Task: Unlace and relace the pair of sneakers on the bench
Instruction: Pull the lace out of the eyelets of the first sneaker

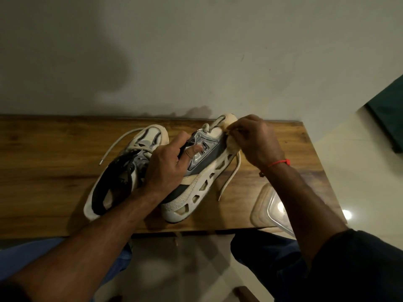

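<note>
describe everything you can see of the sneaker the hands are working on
The right-hand sneaker is grey and silver with a glossy side panel, a dark logo, and a thick off-white sole with cut-out holes. It is tipped onto its side on the wooden bench, sole toward the person's right, toe toward the wall. The left hand grips its upper, thumb on the side panel. The right hand pinches at the toe end. A cream lace trails loose over the sole onto the bench.

Two sneakers [165, 171] (laces loose), bench [54, 171]
</note>
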### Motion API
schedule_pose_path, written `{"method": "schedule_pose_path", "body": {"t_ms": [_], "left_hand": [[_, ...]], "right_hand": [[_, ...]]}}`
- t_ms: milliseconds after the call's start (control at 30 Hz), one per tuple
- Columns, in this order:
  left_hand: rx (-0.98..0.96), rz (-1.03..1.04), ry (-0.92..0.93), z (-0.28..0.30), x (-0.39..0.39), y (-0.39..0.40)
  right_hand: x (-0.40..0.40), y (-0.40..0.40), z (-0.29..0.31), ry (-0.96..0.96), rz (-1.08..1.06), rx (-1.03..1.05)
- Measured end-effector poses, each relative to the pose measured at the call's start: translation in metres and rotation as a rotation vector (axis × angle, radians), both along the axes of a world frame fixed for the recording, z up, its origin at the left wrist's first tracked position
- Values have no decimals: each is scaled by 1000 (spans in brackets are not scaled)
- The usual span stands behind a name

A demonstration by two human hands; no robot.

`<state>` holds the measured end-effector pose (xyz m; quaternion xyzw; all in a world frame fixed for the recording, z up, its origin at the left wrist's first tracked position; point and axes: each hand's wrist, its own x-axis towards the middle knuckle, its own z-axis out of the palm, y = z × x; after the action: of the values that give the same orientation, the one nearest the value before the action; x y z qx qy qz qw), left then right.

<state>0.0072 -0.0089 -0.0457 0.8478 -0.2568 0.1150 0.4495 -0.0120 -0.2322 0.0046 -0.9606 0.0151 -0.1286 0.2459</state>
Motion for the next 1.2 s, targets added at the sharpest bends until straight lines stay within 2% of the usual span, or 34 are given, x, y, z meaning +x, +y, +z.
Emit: {"method": "schedule_pose_path", "body": {"t_ms": [67, 133, 267, 467, 667, 733, 833, 933, 1033, 1200], "left_hand": [[-12, 11, 16, 0, 2, 2], [-11, -4, 4, 0, 3, 2], [7, -54, -15, 2, -1, -3], [-33, -52, 0, 2, 2, 0], [27, -179, -92, 4, -5, -3], [59, -195, -108, 2, -9, -5], [49, -143, -61, 1, -12, -7], [42, -50, -2, 2, -13, -7], [24, -20, 51, 1, -13, -8], [42, -8, 98, 0, -13, -8]], "right_hand": [[-1, 16, 3, 59, 171, -23], [2, 18, 5, 93, 199, -43], [1, 1, 3, 70, 11, -30], [1, 8, 3, -73, -48, -25], [3, -8, 6, -161, -218, -12], [3, -10, 6, -117, -220, -23], [0, 11, 3, -12, -46, -94], [-2, 36, 3, 4, 44, -123], [-4, 40, 6, 53, 47, -48], [-4, 27, 21, 321, 5, 169]]}}
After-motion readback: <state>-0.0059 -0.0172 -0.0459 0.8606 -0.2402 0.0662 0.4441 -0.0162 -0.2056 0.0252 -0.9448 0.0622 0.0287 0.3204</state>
